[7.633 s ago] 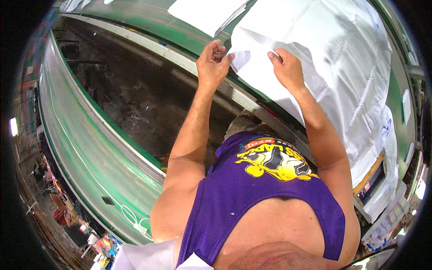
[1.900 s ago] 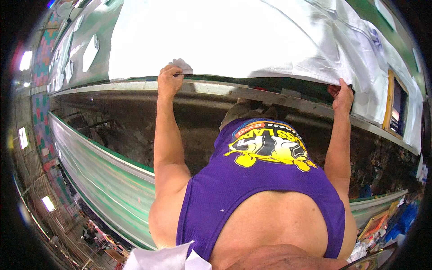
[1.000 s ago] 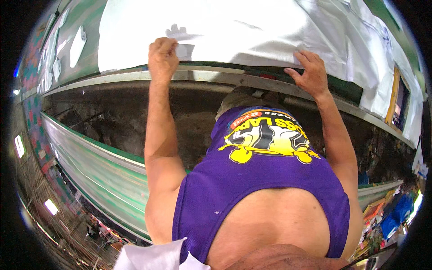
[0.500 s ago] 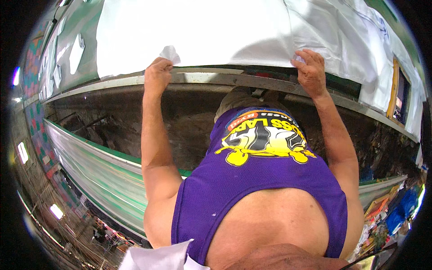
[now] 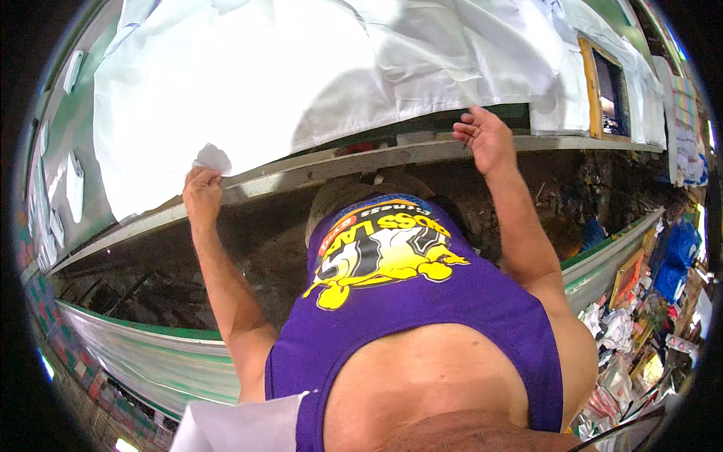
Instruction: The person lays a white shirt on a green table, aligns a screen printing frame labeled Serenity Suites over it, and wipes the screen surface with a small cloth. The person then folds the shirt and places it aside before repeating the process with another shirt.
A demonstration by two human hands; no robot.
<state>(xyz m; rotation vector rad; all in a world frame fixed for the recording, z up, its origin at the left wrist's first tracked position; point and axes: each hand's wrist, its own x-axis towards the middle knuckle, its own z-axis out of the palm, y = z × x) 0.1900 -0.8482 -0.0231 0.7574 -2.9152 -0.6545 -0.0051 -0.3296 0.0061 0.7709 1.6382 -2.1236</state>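
A large white cloth (image 5: 218,83) lies over the long green table, its near edge by the table's pale rim. My left hand (image 5: 203,200) is at that edge on the left, fingers closed on a small white cloth scrap (image 5: 214,159) that sticks up past the fingertips. My right hand (image 5: 488,142) hovers just off the rim at the right, fingers loosely bent and apart, with nothing seen in them. Between it and the cloth's wrinkled edge is a small gap. Another white cloth piece (image 5: 241,422) hangs over my left shoulder.
Several folded white pieces (image 5: 74,187) lie on the green surface at left. A wooden-framed screen (image 5: 606,87) rests on white cloth at far right. Behind me runs a second long green table (image 5: 151,358). Blue plastic (image 5: 678,260) and heaped litter (image 5: 617,324) are at the lower right.
My right hand has come away from the cloth edge, which it was touching before. My left hand still holds the scrap. The whole view has swung toward the right, bringing in more litter.
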